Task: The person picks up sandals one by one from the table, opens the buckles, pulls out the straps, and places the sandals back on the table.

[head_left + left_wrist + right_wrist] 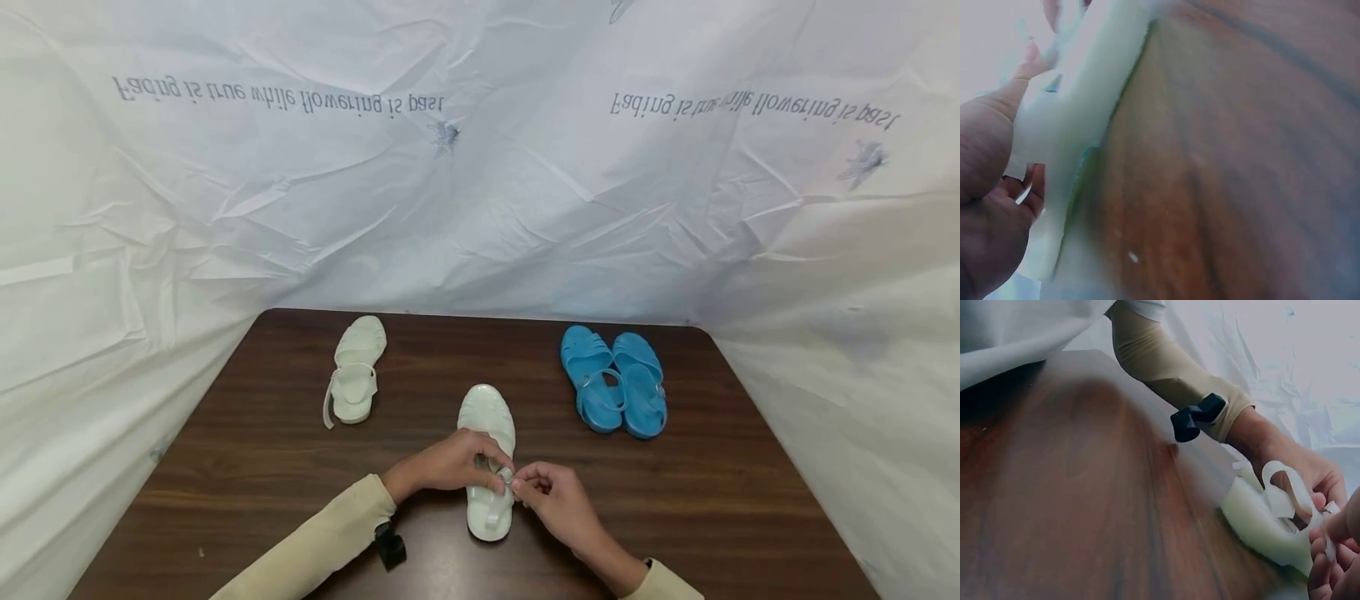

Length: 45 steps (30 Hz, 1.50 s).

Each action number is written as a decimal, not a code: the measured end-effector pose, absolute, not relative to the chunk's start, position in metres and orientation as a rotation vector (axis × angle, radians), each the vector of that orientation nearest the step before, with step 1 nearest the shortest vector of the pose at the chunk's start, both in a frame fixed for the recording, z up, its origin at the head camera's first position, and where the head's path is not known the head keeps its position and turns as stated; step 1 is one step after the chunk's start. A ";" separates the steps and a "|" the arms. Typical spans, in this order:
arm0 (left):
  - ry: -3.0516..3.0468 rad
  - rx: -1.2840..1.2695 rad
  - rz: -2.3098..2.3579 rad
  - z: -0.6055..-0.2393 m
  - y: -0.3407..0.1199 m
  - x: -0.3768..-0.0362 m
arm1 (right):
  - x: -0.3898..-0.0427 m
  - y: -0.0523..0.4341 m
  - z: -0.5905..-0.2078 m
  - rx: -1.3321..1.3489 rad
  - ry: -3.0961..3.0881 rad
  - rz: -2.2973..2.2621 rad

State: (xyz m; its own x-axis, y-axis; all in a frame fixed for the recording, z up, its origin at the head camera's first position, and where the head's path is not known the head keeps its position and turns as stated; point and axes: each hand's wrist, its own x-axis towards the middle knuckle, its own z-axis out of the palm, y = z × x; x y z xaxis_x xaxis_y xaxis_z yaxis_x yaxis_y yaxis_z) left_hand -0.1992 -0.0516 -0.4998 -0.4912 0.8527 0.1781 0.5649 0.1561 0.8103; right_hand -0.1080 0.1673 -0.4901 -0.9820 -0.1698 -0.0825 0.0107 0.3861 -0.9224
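Head view — held sandal (489, 417) stretches lengthwise away, toe farthest

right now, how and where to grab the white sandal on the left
Probably across its toe section, from above: the left white sandal lies sole-down, that end uncovered, while its loose strap trails beside the heel.

Blue jelly sandals (640, 387) are set side by side on a dark wood-grain table (720, 475), backed by a wrinkled white sheet (525, 208) printed with lettering (277, 96).
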 end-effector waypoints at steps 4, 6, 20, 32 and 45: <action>2.096 1.348 1.279 -0.500 -0.050 -0.199 | -0.110 0.169 -0.491 -0.142 2.478 -1.644; 2.108 1.347 1.269 -0.501 -0.050 -0.199 | -0.109 0.171 -0.491 -0.152 2.458 -1.641; 2.144 1.325 1.273 -0.503 -0.053 -0.202 | -0.110 0.170 -0.492 -0.127 2.356 -1.708; 2.150 1.292 1.259 -0.506 -0.052 -0.200 | -0.110 0.174 -0.488 -0.165 2.421 -1.642; 2.159 1.233 1.228 -0.499 -0.051 -0.200 | -0.114 0.171 -0.489 -0.139 2.363 -1.625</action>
State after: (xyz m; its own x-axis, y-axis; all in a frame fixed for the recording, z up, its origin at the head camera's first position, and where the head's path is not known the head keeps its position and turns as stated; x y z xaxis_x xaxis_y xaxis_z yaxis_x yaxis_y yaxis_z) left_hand -0.1996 -0.0506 -0.4991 -0.5509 0.8286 0.1002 0.5096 0.2389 0.8266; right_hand -0.1138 0.1711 -0.4892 -0.9592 -0.2294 -0.1654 0.0724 0.3662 -0.9277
